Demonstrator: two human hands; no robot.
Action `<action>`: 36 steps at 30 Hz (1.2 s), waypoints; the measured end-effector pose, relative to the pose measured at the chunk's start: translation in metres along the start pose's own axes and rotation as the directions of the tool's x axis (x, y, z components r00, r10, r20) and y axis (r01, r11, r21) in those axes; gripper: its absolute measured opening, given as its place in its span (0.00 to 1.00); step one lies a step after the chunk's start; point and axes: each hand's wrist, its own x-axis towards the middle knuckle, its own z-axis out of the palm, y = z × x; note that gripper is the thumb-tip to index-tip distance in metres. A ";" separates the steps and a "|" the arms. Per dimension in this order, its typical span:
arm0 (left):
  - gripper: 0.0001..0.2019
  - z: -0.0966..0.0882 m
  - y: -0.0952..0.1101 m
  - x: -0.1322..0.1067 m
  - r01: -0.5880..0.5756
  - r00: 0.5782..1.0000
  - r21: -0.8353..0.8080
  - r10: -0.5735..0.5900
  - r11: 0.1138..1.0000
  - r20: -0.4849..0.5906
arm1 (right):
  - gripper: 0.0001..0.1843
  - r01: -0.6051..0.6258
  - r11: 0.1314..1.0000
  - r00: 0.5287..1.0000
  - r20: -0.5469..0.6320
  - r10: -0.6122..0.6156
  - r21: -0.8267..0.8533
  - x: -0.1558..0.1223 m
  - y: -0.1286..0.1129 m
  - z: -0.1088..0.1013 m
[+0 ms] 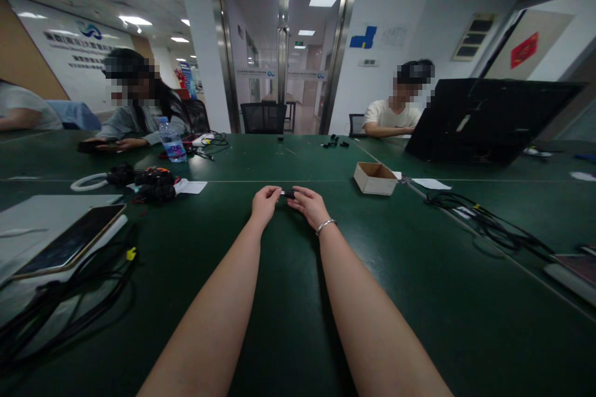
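Observation:
Between my two hands, just above the green table (288, 335), is a small black stick-like piece with a silvery end (287, 194); its exact kind is too small to make out. My left hand (264, 205) is closed in a pinch at the silvery end, on the left. From the right, my right hand (311, 205), with a silver bangle at the wrist, is closed on the black end with thumb and fingers. Fingers cover part of the piece. Both forearms stretch forward over the tabletop.
A small open cardboard box (375, 180) stands right of my hands. Left are a phone (72, 242), black cables (93, 279), and a water bottle (172, 141). More cables (493, 223) and a large black monitor (488, 118) are at right. Two people sit across the table; another is far left.

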 end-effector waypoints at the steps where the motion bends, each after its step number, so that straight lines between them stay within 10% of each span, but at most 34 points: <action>1: 0.11 0.000 0.000 0.000 0.000 1.000 -0.008 0.000 1.000 0.002 | 0.11 -0.001 1.000 1.000 0.003 0.001 0.003 0.000 0.000 0.000; 36: 0.23 -0.002 0.015 -0.009 0.114 0.991 0.243 -0.093 0.963 -0.096 | 0.15 0.074 0.997 0.990 0.123 -0.069 -0.037 -0.001 0.001 0.000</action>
